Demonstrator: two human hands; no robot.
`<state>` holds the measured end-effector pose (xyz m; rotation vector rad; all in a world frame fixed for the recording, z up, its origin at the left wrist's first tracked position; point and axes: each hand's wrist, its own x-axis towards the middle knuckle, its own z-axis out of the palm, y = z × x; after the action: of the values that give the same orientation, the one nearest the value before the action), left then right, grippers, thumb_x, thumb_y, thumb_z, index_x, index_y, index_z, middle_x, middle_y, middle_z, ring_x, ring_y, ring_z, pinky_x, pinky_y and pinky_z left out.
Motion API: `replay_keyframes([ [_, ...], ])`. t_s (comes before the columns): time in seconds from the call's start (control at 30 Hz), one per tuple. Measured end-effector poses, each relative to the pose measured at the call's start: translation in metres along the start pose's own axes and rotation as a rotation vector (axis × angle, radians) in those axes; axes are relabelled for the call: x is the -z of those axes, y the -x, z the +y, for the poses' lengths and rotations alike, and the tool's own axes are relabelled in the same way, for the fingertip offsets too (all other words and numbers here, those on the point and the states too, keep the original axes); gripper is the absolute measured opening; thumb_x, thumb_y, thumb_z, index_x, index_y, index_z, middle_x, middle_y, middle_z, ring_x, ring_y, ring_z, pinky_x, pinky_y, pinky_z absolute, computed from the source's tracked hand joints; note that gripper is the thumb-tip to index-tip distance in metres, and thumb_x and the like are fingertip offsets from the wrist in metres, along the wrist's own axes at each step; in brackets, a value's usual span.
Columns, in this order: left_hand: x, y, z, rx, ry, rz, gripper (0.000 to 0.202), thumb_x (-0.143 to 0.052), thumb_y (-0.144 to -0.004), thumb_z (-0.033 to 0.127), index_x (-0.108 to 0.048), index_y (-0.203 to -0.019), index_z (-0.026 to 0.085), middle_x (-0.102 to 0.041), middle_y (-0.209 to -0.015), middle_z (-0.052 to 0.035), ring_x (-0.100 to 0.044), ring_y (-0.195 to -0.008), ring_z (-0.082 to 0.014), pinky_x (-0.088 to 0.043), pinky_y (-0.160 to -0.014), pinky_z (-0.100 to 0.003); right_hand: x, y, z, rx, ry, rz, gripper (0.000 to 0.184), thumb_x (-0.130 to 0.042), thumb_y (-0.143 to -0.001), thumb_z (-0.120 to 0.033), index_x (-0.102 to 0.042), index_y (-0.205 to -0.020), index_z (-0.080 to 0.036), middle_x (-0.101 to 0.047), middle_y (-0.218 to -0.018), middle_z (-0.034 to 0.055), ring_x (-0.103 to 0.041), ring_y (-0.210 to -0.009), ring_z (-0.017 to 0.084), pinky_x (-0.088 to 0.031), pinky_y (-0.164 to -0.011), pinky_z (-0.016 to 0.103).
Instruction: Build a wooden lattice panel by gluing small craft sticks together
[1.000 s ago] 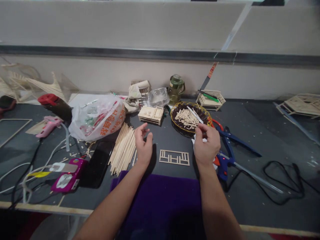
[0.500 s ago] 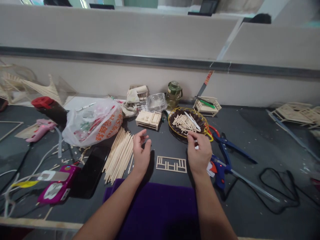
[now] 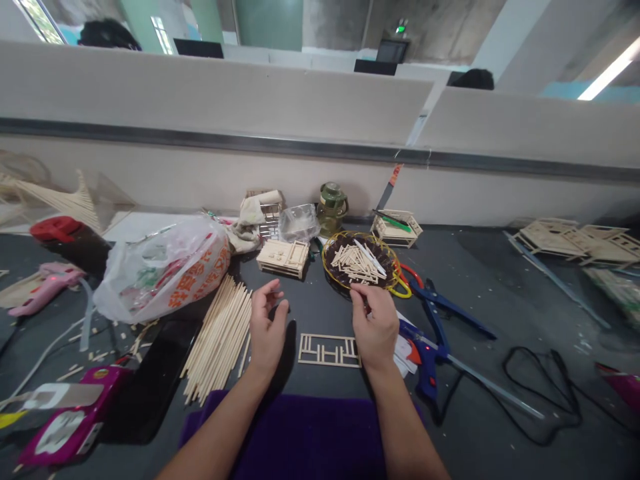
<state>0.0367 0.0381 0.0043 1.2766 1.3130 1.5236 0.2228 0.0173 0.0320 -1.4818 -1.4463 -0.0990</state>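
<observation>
My left hand (image 3: 267, 328) hovers just right of a bundle of thin wooden sticks (image 3: 217, 340). Its fingers are loosely curled, with a gap between thumb and fingertips, and nothing is in it. My right hand (image 3: 376, 327) is closed in a pinch in front of the yellow-rimmed basket (image 3: 327, 270); whatever its fingertips hold is hidden. Between the hands a small lattice panel of wooden sticks (image 3: 330, 362) lies flat on the dark table, its right end partly behind my right hand. Short cut stick pieces (image 3: 355, 262) and a white pen-like tool (image 3: 370, 257) lie in the basket.
A blue glue gun (image 3: 427, 367) and blue-handled cutters (image 3: 434, 307) lie at right. Small wooden models (image 3: 283, 257) stand behind. At left are a plastic bag (image 3: 165, 270), a black phone (image 3: 153, 380), a pink glue gun (image 3: 47, 287) and a magenta device (image 3: 75, 420). Purple cloth (image 3: 300, 433) lies in front.
The view has tilted up and turned slightly right, so the table things appear lower and further left. My right hand has shifted slightly left, over the panel's end. My left hand keeps its pose.
</observation>
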Motion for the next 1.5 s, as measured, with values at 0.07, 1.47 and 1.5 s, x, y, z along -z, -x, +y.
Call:
replay_keyframes([
  [0.07, -0.0005, 0.0000, -0.0003, 0.004, 0.001, -0.004, 0.034, -0.061, -0.085, 0.027, -0.055, -0.118, 0.023, -0.056, -0.115, -0.0069, -0.056, -0.100, -0.0177, -0.044, -0.094, -0.035, -0.0001, 0.0007, 0.0002, -0.002, 0.004, -0.002, 0.013, -0.055, -0.092, -0.022, -0.067, -0.097, -0.020, -0.069, -0.091, 0.0053, -0.059, -0.087, 0.019, -0.046, -0.081, 0.034],
  [1.47, -0.0006, 0.0021, -0.0048, 0.010, -0.043, 0.008, 0.036, -0.060, -0.085, 0.024, -0.055, -0.120, 0.024, -0.055, -0.110, -0.0052, -0.049, -0.075, -0.0121, -0.043, -0.072, -0.026, -0.0013, 0.0032, 0.0048, -0.003, 0.044, -0.001, 0.017, -0.052, -0.093, -0.026, -0.068, -0.096, -0.021, -0.069, -0.089, 0.0053, -0.059, -0.085, 0.019, -0.046, -0.079, 0.033],
  [1.5, -0.0006, 0.0021, -0.0044, 0.009, -0.044, 0.006, 0.036, -0.060, -0.085, 0.024, -0.055, -0.120, 0.024, -0.055, -0.110, -0.0052, -0.049, -0.075, -0.0121, -0.043, -0.072, -0.026, -0.0011, 0.0032, 0.0046, -0.001, 0.045, 0.001, 0.017, -0.052, -0.093, -0.026, -0.068, -0.096, -0.020, -0.069, -0.088, 0.0054, -0.059, -0.085, 0.019, -0.046, -0.079, 0.033],
])
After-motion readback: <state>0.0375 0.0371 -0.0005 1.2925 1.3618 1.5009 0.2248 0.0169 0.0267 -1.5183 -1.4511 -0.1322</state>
